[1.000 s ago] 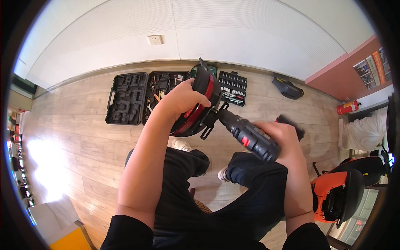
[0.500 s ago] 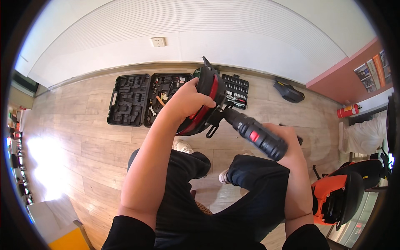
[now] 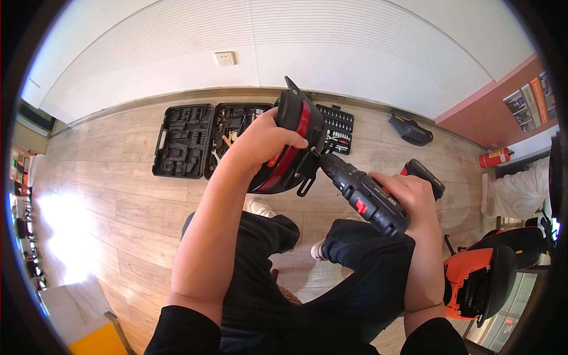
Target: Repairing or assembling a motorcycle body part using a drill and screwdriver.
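Note:
My left hand [image 3: 263, 139] grips a black tail-light assembly [image 3: 289, 112] with a curved red strip, holding it raised above the floor, thumb across the strip. A slotted black bracket [image 3: 306, 184] sticks out from its lower right side. My right hand [image 3: 411, 195] is wrapped round the grip of a black cordless drill [image 3: 361, 189] with red details. The drill's nose points up and left at the assembly's right side, by the bracket. Whether the bit is seated in a screw there is too small to tell.
An opened black tool case [image 3: 182, 142] with assorted tools lies on the wood floor, partly behind my left hand. Beyond the assembly is a socket set [image 3: 337, 121]. Farther right are a black moulded part [image 3: 410, 130], a fire extinguisher [image 3: 496, 157] and an orange-and-black machine [image 3: 473, 281].
My right hand has turned the drill, bringing its battery base into view. The drill's back end has dropped slightly. The tail-light assembly has turned a little in my left hand.

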A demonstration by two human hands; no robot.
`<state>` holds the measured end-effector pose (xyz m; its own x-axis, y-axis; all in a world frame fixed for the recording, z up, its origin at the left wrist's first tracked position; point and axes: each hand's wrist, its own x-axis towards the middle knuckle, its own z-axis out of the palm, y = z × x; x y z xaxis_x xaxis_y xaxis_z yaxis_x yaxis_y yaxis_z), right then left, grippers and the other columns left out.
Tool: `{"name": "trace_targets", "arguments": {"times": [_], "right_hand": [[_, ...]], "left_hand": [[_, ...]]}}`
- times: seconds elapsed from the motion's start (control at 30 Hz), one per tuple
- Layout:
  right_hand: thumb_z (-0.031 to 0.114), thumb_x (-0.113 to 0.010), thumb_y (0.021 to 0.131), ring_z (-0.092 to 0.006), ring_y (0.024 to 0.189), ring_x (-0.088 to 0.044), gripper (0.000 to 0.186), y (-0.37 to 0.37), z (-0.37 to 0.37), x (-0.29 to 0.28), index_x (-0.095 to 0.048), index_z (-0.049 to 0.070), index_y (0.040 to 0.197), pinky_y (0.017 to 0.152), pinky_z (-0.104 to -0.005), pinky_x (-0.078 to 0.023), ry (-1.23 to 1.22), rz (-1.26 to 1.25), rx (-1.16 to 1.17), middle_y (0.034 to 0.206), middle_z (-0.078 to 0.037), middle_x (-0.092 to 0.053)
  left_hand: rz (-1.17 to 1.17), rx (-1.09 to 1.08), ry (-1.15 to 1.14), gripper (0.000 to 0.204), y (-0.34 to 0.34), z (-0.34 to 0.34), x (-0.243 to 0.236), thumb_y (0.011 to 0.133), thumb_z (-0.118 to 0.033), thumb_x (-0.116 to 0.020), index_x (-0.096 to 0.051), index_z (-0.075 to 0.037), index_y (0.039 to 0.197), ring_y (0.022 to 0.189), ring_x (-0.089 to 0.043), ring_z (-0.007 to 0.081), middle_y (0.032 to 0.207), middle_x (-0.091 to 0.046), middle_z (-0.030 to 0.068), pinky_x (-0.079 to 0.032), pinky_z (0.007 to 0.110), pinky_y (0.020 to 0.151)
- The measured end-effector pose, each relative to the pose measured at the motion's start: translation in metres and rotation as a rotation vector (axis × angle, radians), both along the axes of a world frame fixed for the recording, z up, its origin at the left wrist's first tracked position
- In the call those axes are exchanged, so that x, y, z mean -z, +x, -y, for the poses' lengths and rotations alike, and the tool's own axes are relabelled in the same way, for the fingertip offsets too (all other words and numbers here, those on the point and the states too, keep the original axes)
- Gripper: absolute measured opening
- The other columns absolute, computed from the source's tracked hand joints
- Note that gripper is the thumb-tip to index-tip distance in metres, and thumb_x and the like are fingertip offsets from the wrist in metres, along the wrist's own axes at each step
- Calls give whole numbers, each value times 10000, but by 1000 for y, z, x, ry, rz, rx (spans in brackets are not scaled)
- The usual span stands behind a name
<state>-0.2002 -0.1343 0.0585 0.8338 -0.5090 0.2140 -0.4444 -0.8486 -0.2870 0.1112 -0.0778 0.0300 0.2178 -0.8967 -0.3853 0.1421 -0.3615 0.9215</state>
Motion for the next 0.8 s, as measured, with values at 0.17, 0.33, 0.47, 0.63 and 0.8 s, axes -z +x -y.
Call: {"name": "trace_targets", "arguments": {"times": [0.17,0.33,0.47,0.63,0.8], "right_hand": [[78,-781,754,-225,730,-705,354,-8,0,-1,-731,58,1103,682,-349,-542,346,186,31,817,-103,-724],[24,-785,813,-114,724,-644,249,-19,-5,13,-706,31,1049,698,-308,-538,800,343,240,816,-17,-702],[16,-783,814,-63,683,-576,231,-16,-5,2,-693,50,1024,650,-277,-494,1098,363,407,775,51,-629],[22,-781,818,-96,717,-621,248,-15,-7,10,-707,34,1054,693,-294,-520,891,341,308,813,-6,-688],[62,-776,800,-184,792,-728,341,4,-17,7,-728,47,1137,733,-334,-551,625,166,239,918,-113,-766]], "left_hand": [[-26,7,-105,511,-2,-4,-4,727,-5,-770,-647,15,1222,928,-700,217,1046,-722,120,-570,361,860],[1,10,-131,510,-2,-4,-3,735,1,-766,-649,18,1230,946,-709,216,1066,-729,121,-576,361,866],[-150,9,-98,492,0,-4,-7,750,8,-761,-648,20,1229,941,-708,214,1067,-726,118,-580,371,862],[-106,-5,-157,510,-4,1,9,758,3,-765,-636,19,1251,943,-706,219,1074,-725,116,-575,368,866],[561,-79,-101,634,-16,6,22,702,-109,-820,-597,47,1274,979,-714,272,1102,-728,178,-554,367,916]]}}
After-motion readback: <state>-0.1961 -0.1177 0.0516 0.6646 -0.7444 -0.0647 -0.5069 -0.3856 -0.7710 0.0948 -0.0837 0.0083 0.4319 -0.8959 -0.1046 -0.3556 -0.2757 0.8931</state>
